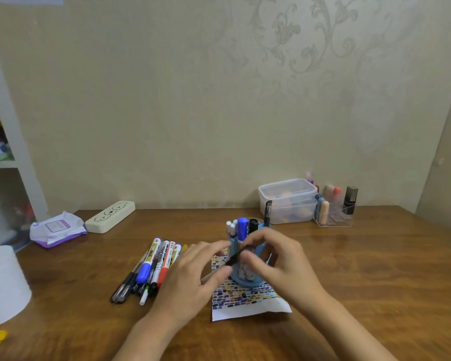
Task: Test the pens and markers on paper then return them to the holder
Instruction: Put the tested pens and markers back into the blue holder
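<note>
Fingers (248,256) pinch black pen (235,256); holder (248,278) behind.

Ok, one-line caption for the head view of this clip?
Both hands, left and right, hold a black pen before a blue pen holder standing on swatch-covered paper; more pens and markers lie alongside.

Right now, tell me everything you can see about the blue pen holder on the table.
The holder is a small round cup of light blue plastic, with a cartoon figure printed on its front. It stands upright on a paper covered with colored ink patches, near the middle of the table. Several capped pens and markers stand in it, among them a blue marker and a black one. Both hands, left and right, work a black pen in front of it, hiding much of its body.
</note>
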The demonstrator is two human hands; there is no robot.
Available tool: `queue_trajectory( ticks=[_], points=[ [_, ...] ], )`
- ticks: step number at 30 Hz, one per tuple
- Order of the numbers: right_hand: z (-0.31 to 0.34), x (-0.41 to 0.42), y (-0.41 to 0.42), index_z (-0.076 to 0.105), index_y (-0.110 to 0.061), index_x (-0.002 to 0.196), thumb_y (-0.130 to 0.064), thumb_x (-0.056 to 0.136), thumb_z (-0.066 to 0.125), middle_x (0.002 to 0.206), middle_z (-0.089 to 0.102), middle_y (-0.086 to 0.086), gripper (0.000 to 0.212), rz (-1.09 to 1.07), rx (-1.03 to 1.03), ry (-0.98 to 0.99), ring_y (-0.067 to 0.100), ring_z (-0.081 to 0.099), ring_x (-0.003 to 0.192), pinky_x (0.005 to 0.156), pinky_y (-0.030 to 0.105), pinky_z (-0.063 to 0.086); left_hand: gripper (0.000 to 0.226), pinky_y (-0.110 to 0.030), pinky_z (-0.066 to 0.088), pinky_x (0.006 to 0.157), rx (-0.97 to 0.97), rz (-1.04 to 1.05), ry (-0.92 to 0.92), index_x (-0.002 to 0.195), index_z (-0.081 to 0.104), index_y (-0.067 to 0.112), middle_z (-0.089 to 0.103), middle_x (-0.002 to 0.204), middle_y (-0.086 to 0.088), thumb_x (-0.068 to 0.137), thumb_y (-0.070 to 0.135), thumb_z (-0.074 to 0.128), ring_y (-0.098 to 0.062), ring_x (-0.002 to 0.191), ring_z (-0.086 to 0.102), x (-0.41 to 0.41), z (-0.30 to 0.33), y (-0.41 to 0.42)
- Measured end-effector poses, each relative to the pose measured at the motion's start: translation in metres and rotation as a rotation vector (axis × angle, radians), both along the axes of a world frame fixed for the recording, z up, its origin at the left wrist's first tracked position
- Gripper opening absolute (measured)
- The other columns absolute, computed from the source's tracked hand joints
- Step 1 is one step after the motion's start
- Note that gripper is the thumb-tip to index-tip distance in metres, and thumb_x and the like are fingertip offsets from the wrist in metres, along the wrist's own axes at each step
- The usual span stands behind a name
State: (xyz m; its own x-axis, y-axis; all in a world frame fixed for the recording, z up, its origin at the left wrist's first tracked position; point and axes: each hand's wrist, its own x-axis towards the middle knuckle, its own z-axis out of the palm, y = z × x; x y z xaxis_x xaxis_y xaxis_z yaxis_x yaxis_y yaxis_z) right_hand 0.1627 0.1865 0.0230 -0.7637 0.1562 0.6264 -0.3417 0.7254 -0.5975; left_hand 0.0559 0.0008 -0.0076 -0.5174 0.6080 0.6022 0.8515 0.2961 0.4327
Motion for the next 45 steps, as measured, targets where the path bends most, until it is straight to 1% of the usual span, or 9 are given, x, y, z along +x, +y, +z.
queue_trajectory(
  ticks=[4, 7, 15, 25, 30, 34, 36, 39, 45],
  points=[
    [0.018, 0.007, 0.02, 0.07, -0.029, 0.097, -0.013, 0.092, 0.069, 0.087, 0.071, -0.007, 0.016, -0.043, -0.232, 0.172, 0.012, 0.062, 0.066, 0.059, 0.027, 0.05, 0.046, -0.016, 0.04, 0.093, 0.005, -0.014, -0.036, 0.143, 0.033, 0.054, 0.044, 0.123, 0.034, 0.097, 0.057, 0.039, 0.004, 0.122, 0.047, 0.004, 0.004, 0.0],
    [0.026, 0.01, 0.037, 0.069, -0.027, 0.096, -0.009, 0.098, 0.063, 0.076, 0.066, -0.011, 0.019, -0.109, -0.36, 0.33, 0.005, 0.056, 0.06, 0.056, 0.017, 0.043, 0.048, -0.016, 0.042, 0.092, -0.056, -0.037, 0.007, 0.148, 0.024, 0.057, 0.039, 0.127, 0.032, 0.102, 0.05, 0.037, 0.005, 0.123, 0.043, 0.006, 0.003, 0.002],
    [0.032, 0.007, 0.071, 0.065, -0.035, 0.103, -0.043, 0.095, 0.053, 0.085, 0.059, -0.003, 0.017, -0.293, -0.521, 0.512, 0.018, 0.051, 0.072, 0.067, 0.041, 0.04, 0.048, -0.005, 0.034, 0.087, -0.152, -0.045, 0.018, 0.146, 0.018, 0.062, 0.025, 0.132, 0.032, 0.101, 0.054, 0.033, 0.011, 0.127, 0.03, 0.002, -0.004, 0.013],
    [0.024, -0.004, 0.068, 0.062, -0.038, 0.105, -0.046, 0.096, 0.053, 0.098, 0.065, 0.003, 0.015, -0.308, -0.424, 0.452, 0.032, 0.06, 0.078, 0.07, 0.047, 0.045, 0.047, -0.029, 0.044, 0.098, -0.129, 0.003, 0.006, 0.146, 0.024, 0.053, 0.03, 0.136, 0.035, 0.1, 0.055, 0.033, 0.01, 0.125, 0.038, -0.002, -0.005, 0.013],
    [0.024, -0.004, 0.056, 0.062, -0.036, 0.108, -0.024, 0.102, 0.056, 0.099, 0.062, -0.014, 0.015, -0.272, -0.292, 0.409, 0.021, 0.055, 0.076, 0.066, 0.039, 0.045, 0.052, -0.026, 0.043, 0.1, -0.133, 0.035, -0.022, 0.149, 0.018, 0.053, 0.029, 0.142, 0.033, 0.099, 0.056, 0.032, 0.01, 0.128, 0.036, -0.004, -0.006, 0.014],
    [0.021, -0.004, 0.048, 0.058, -0.043, 0.113, -0.033, 0.098, 0.057, 0.096, 0.062, -0.012, 0.018, -0.295, -0.249, 0.381, 0.023, 0.06, 0.078, 0.075, 0.052, 0.052, 0.054, -0.026, 0.043, 0.1, -0.133, 0.045, -0.033, 0.15, 0.013, 0.055, 0.03, 0.141, 0.033, 0.099, 0.057, 0.031, 0.007, 0.127, 0.038, -0.004, -0.007, 0.014],
    [0.022, -0.003, 0.044, 0.057, -0.039, 0.109, -0.028, 0.099, 0.06, 0.094, 0.061, -0.016, 0.015, -0.288, -0.219, 0.388, 0.012, 0.059, 0.068, 0.076, 0.045, 0.051, 0.056, -0.028, 0.043, 0.1, -0.146, 0.046, -0.048, 0.15, 0.008, 0.057, 0.028, 0.14, 0.034, 0.1, 0.057, 0.032, 0.007, 0.127, 0.037, -0.003, -0.008, 0.013],
    [0.022, -0.006, 0.04, 0.061, -0.033, 0.106, -0.018, 0.097, 0.064, 0.094, 0.062, -0.019, 0.018, -0.261, -0.194, 0.382, 0.008, 0.057, 0.063, 0.062, 0.016, 0.041, 0.058, -0.03, 0.043, 0.103, -0.162, 0.046, -0.044, 0.149, 0.0, 0.06, 0.025, 0.141, 0.034, 0.101, 0.056, 0.033, 0.008, 0.128, 0.035, -0.004, -0.008, 0.013],
    [0.015, -0.014, 0.037, 0.068, -0.021, 0.108, -0.011, 0.094, 0.068, 0.09, 0.064, -0.012, 0.018, -0.311, -0.078, 0.348, 0.008, 0.052, 0.062, 0.06, 0.012, 0.037, 0.061, -0.026, 0.04, 0.104, -0.187, 0.054, -0.069, 0.147, -0.008, 0.062, 0.023, 0.145, 0.03, 0.1, 0.058, 0.032, 0.007, 0.13, 0.032, -0.003, -0.009, 0.013]
  ],
)
